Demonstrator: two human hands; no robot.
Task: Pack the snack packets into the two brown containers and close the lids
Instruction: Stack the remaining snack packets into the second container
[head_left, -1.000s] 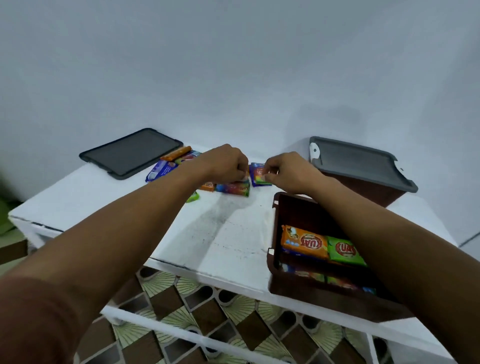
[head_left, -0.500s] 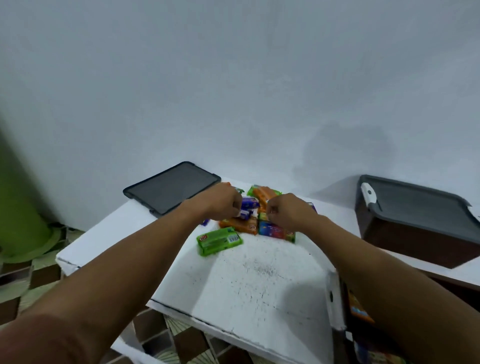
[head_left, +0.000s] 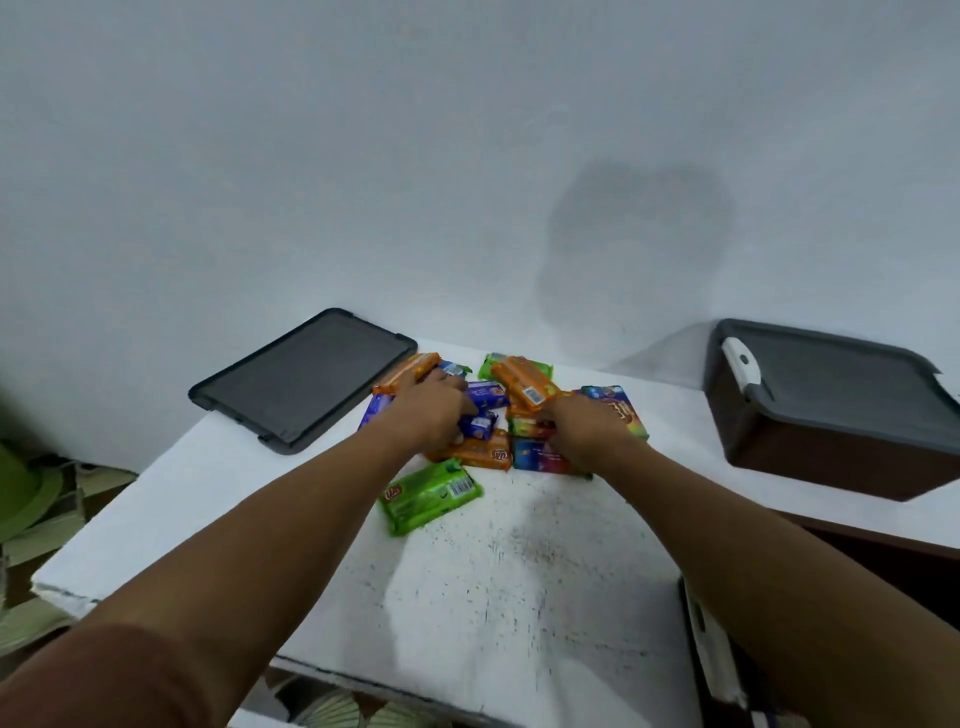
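Observation:
A pile of snack packets (head_left: 522, 382) in orange, blue and green lies at the back middle of the white table (head_left: 519, 597). My left hand (head_left: 431, 415) lies on the pile's left side, fingers curled round a small blue packet (head_left: 480, 423). On the pile's right side my right hand (head_left: 587, 428) has its fingers curled on a multicoloured packet (head_left: 527, 427). One green packet (head_left: 428, 493) lies apart, nearer me. A brown container with a grey lid on it (head_left: 831, 415) stands at the right. The second container's edge (head_left: 709, 644) shows at the lower right, mostly hidden by my right arm.
A loose dark grey lid (head_left: 306, 379) lies flat at the table's back left corner. A pale wall rises right behind the table. Patterned floor tiles (head_left: 47, 530) and a green object (head_left: 21, 488) show beyond the left edge.
The view has swung left and up, so the open container has slid out to the lower right. Both hands have stayed on the packet pile, closing on packets.

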